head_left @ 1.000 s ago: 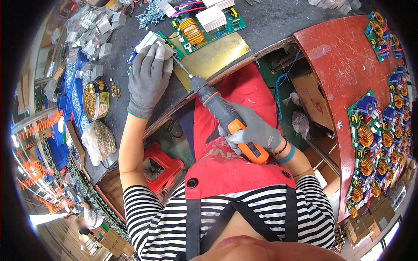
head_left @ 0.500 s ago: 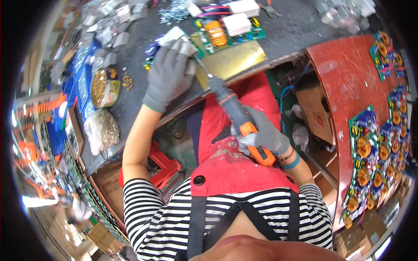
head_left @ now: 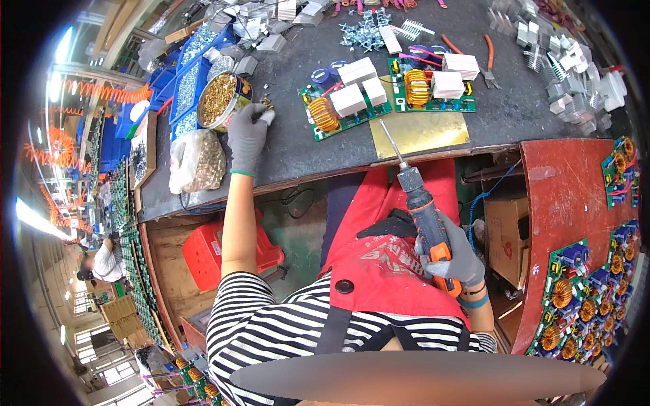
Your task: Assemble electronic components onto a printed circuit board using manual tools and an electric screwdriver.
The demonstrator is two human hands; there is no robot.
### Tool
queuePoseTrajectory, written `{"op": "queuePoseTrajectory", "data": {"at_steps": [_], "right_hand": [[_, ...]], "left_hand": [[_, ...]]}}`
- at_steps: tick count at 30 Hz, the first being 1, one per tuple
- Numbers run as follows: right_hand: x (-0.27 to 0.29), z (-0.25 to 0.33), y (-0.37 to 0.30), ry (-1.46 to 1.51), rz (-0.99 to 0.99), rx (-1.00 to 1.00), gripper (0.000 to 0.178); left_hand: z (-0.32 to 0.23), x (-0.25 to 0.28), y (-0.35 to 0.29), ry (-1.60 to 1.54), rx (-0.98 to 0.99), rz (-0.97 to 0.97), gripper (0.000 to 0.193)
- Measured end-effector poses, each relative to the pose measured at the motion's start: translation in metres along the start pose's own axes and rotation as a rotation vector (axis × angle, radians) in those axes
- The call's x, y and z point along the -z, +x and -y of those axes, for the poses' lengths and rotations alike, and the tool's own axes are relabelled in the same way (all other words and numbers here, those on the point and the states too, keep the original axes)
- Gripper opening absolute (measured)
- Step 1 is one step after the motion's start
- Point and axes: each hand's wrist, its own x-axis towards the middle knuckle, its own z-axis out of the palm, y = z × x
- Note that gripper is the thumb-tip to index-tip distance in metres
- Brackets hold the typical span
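My left hand (head_left: 248, 139), in a grey glove, is at the rim of a tin of brass-coloured screws (head_left: 218, 99). Its fingers are pinched together beside a few loose screws (head_left: 267, 103); whatever is between the fingertips is hidden. My right hand (head_left: 457, 254), also gloved, grips a dark cordless screwdriver (head_left: 425, 213) with orange parts, its long bit pointing up toward the bench. Beyond the bit lie two green circuit boards, a left one (head_left: 365, 120) and a right one (head_left: 443, 105), with copper coils and white heatsinks. A brass-coloured plate (head_left: 423, 137) lies at the bench edge.
Blue bins (head_left: 184, 95) and a plastic bag of small parts (head_left: 198, 162) sit at the left. Heatsinks are piled (head_left: 575, 88) at the right, near red-handled pliers (head_left: 489, 64). A red board (head_left: 555, 196) carries several more circuit boards (head_left: 575, 298).
My left hand has left the left circuit board and moved left to the screw tin. The screwdriver has drawn back from the board with my right hand. The view has shifted.
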Motion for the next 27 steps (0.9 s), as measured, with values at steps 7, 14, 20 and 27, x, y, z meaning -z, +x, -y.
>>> {"op": "queuePoseTrajectory", "data": {"at_steps": [7,14,20,27], "right_hand": [[-0.007,0.011,0.003,0.095,0.029,-0.055,0.082],[0.003,0.004,-0.011,-0.097,0.034,0.002,0.085],[0.023,-0.008,-0.028,-0.294,0.183,0.200,0.094],[0.028,-0.006,-0.049,-0.085,0.095,0.091,0.094]], "left_hand": [[0.013,-0.008,0.002,0.233,-0.254,-0.002,0.017],[-0.086,0.015,-0.055,-0.194,-0.135,-0.118,0.022],[-0.180,-0.014,-0.091,-1.366,0.255,0.503,0.028],[-0.206,-0.036,-0.103,-1.528,0.361,0.702,0.027]]}}
